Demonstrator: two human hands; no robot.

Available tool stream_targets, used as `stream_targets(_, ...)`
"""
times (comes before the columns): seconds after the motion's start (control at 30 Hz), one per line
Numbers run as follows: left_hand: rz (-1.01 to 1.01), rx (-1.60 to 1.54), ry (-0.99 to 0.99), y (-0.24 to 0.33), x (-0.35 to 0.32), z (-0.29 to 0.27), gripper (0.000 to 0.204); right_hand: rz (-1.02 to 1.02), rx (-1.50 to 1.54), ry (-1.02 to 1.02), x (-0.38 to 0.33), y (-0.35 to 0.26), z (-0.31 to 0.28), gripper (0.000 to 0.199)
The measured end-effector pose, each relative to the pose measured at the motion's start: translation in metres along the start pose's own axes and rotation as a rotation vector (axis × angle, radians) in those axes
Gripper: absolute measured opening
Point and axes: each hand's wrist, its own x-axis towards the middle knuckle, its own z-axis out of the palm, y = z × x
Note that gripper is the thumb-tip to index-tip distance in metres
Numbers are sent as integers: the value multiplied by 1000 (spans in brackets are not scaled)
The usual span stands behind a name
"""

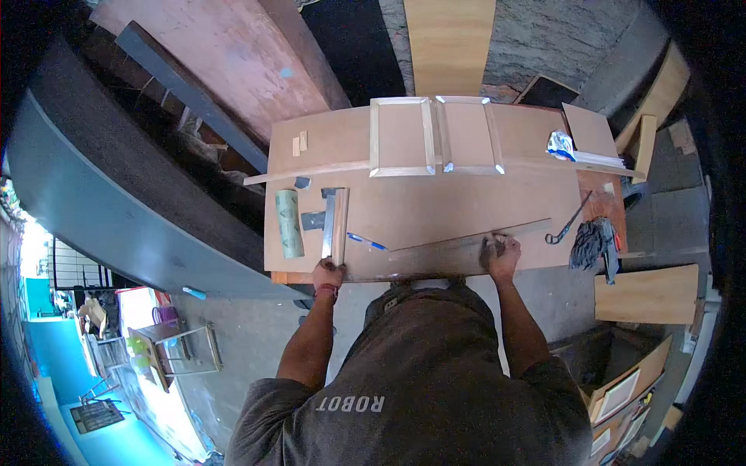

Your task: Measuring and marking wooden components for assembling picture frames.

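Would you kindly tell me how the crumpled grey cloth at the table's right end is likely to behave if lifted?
The grey cloth is probably floppy, since it lies bunched in loose folds. It would likely sag rather than hold its shape, as part of it droops past the table edge. Its uneven heap makes rolling seem unlikely.

bench (458,198): matt, smooth, wood-like board | narrow strip (340,221): pale wood | flat bar (329,225): glossy, metal-looking | frames (375,138): pale wood, shiny corners | rag (592,245): matt grey cloth | back wall (540,39): rough, stone-like
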Motion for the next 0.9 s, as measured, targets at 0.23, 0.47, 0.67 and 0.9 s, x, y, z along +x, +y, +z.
stream_targets(0.23,26,-37,55,3,-2,-5,37,3,48,85,-30,-1,-3,35)
stream_targets(0.47,82,59,46,3,-4,-11,35,76,48,26,-33,-7,6,31)
stream_targets(0.67,58,-5,68,1,-4,-6,37,69,141,44,-26,-21,13,31)
stream_targets(0.9,106,44,83,9,-7,-3,35,44,96,47,-23,-19,16,32)
